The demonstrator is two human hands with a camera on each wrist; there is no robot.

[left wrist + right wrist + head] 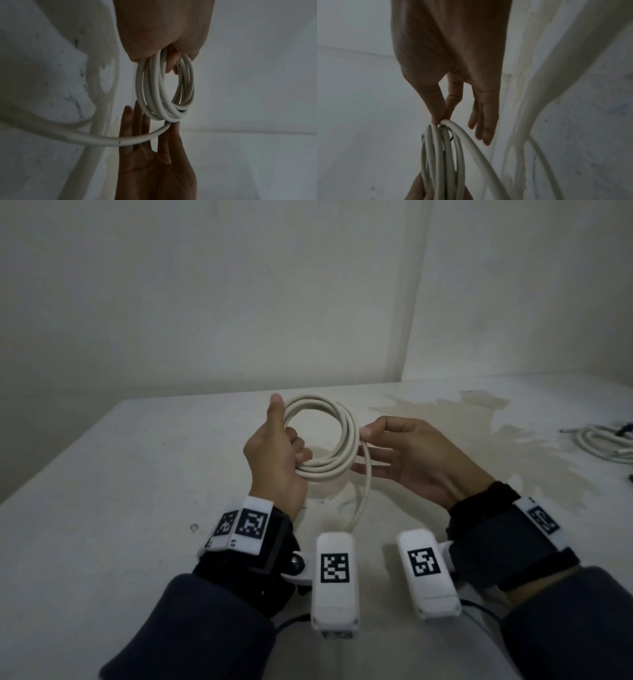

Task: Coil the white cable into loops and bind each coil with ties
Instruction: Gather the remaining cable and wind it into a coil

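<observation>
While the left hand [274, 453] keeps its fingers curled through the white cable [329, 436] coil, held above the table [120, 474], that bundle looks secure; the likelier failure is at the right hand [411, 453], whose thumb and forefinger merely pinch the loose strand, the other fingers straight, so a slip could spring loops apart.

right hand [453, 75]: thumb and forefinger pinch white cable [436, 155] | other fingers straight | left hand [419, 189] below coil

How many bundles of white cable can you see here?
2. One coil is held between the left hand and right hand; another bundle lies at the table's right edge, partly cut off.
</observation>
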